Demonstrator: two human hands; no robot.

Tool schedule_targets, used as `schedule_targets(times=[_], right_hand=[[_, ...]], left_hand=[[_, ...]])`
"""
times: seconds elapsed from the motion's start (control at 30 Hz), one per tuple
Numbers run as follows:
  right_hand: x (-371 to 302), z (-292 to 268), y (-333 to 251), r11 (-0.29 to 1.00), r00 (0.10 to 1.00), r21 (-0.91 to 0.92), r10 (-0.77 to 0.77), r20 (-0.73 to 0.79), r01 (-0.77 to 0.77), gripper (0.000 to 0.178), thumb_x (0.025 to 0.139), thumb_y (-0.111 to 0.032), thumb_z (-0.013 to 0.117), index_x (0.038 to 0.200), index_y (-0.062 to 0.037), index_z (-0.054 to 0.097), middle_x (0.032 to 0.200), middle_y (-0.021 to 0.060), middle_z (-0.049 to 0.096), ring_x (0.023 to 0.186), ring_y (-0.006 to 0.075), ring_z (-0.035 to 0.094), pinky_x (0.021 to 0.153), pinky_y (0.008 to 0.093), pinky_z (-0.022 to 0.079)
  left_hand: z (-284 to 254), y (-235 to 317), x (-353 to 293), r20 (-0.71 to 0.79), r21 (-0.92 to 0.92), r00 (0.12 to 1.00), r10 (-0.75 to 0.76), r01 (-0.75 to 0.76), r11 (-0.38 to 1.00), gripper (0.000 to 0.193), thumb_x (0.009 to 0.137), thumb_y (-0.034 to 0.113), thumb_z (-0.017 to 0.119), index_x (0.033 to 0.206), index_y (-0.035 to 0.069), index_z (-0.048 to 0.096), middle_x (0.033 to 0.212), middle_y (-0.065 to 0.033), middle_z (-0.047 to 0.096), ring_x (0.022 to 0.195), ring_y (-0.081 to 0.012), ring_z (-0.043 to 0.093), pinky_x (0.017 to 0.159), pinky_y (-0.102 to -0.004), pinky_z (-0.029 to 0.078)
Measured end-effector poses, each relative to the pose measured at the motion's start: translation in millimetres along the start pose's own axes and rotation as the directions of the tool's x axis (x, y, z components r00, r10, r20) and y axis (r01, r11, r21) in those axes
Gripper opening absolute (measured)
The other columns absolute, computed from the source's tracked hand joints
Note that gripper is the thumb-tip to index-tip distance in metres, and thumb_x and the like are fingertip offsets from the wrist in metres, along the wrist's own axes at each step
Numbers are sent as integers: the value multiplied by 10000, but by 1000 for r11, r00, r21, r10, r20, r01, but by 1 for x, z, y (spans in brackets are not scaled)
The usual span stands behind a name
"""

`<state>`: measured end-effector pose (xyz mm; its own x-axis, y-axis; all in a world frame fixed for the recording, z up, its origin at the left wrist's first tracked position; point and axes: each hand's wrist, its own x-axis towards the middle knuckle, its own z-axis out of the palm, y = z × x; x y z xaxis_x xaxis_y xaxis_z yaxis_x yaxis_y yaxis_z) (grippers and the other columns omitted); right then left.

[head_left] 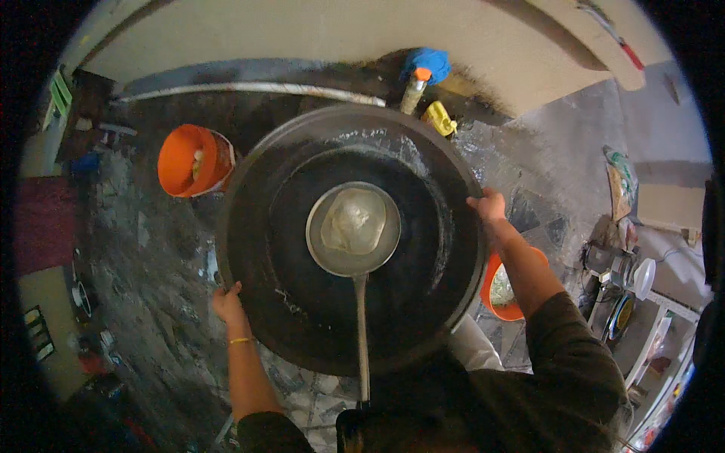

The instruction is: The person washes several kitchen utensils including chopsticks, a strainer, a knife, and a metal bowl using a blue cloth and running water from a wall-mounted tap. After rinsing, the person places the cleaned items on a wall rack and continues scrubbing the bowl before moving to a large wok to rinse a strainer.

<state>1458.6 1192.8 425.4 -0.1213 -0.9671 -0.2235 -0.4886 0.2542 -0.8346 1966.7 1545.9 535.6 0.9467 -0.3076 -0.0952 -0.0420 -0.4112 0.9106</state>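
Note:
A very large, dark, round wok (408,302) spans the middle of the view. My left hand (228,302) is closed on its rim at the lower left. On the right side of the rim, my right hand (489,207) has its fingers wrapped over the edge. Inside the wok lies a long-handled ladle with a wide round head (321,259), its handle pointing toward me past the near rim. A pale, crumpled, translucent piece (353,220) rests in the ladle's head; its kind I cannot make out. Whitish streaks mark the wok's inner wall.
An orange bucket (186,162) stands at the left; another orange bucket (519,309) is partly behind my right forearm. Near the wall are a yellow jug (438,118), an orange-capped bottle (414,92), a blue bundle (429,63) and a white pipe (264,88). Shelving (664,317) stands right.

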Motion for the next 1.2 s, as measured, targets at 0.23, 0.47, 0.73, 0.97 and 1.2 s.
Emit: schedule_targets(times=[0.23,0.47,0.73,0.97,1.2], right_hand=[[64,23,36,990,994,-130,-49,96,62,278,707,-110,734,936,16,639,779,87,641,691,173,587,639,322,466],[90,44,58,994,993,49,97,70,-101,196,748,-66,701,915,14,636,782,61,631,690,131,559,622,292,455],[143,82,67,996,996,-73,47,71,-42,293,715,-176,747,929,-2,647,809,70,644,724,171,576,675,318,457],[172,115,85,995,999,-97,15,42,-11,329,701,-194,759,948,1,664,847,87,665,769,172,593,719,308,455],[197,132,101,991,999,-126,-43,8,43,425,678,-265,782,967,21,656,855,134,672,758,224,625,696,335,476]], left_hand=[[42,-12,1,-206,433,964,167,-63,899,224,709,98,725,821,-57,608,762,-78,614,716,-163,536,686,-325,427],[62,-30,21,48,568,998,39,-59,821,249,727,138,733,860,-53,643,790,-91,635,702,-182,557,674,-340,435],[119,-107,104,94,596,995,-37,-27,803,238,806,211,679,914,2,641,743,-66,608,673,-198,560,637,-347,439],[151,-135,142,201,518,963,-181,52,854,250,747,225,692,887,23,644,811,-51,606,729,-170,519,663,-340,397],[184,-165,168,225,163,846,-484,457,874,310,743,213,661,992,35,613,983,-53,616,876,-192,528,745,-330,385]])
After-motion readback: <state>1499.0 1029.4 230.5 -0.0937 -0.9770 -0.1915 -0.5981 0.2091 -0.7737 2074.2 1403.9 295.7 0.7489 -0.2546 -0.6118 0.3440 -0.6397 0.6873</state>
